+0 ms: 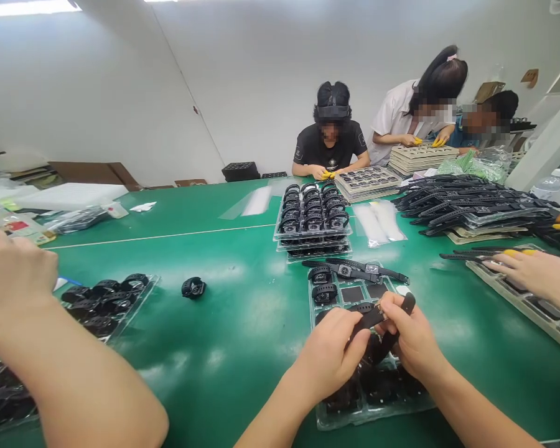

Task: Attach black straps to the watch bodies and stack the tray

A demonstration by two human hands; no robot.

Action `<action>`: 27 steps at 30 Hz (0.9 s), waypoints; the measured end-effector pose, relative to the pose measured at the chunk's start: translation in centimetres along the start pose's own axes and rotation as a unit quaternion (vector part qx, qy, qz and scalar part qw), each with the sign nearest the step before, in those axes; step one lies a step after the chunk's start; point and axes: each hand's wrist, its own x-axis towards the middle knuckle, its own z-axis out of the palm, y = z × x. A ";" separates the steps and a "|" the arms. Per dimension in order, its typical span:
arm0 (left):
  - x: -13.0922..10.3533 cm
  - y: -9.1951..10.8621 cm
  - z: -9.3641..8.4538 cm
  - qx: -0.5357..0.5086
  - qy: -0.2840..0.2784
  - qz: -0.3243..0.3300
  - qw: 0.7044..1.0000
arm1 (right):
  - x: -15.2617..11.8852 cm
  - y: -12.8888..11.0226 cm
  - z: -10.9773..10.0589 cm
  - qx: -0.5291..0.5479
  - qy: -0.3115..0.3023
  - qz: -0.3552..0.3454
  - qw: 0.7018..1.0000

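Big bare arm (74,379) sits closest, bottom left; it belongs to somebody else, w/ its hand up by the left edge. Next come the wearer's two hands, low and in the middle. Left hand (329,354) and right hand (413,339) are both closed on one black watch strap (378,323). Left hand's grip is pinched shut on the strap's middle. Right hand's grip is curled shut near the strap's far end, which pokes up past the fingers.

Strap is held just above a clear plastic tray (326,422) on the green table (242,323). Tray has more black watches in its pockets, plus some empty pockets.

Strap looks light, soft and bendy, prob. rubber, so it should not break easy. It may flop or twist, so best to hold it close to the part being worked, one hand each side. Watch body looks like the hard bit.

Other stuff: one loose rolled watch (193,287) lies alone on the table. Stack of full trays (313,218) stands farther back. Another person's hand (532,274) reaches in from the right, w/ yellow fingertip covers.
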 end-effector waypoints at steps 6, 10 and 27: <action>-0.4 -0.5 1.9 -0.110 0.054 -0.032 0.992 | -1.2 0.5 0.3 -0.120 -0.071 -0.052 0.989; 0.0 -1.0 1.9 -0.288 0.139 -0.088 0.943 | -1.8 0.4 0.2 -0.177 -0.137 -0.076 0.972; -0.6 -0.6 2.7 -0.272 0.092 -0.084 0.954 | -2.4 2.4 1.0 -0.161 -0.032 -0.147 0.976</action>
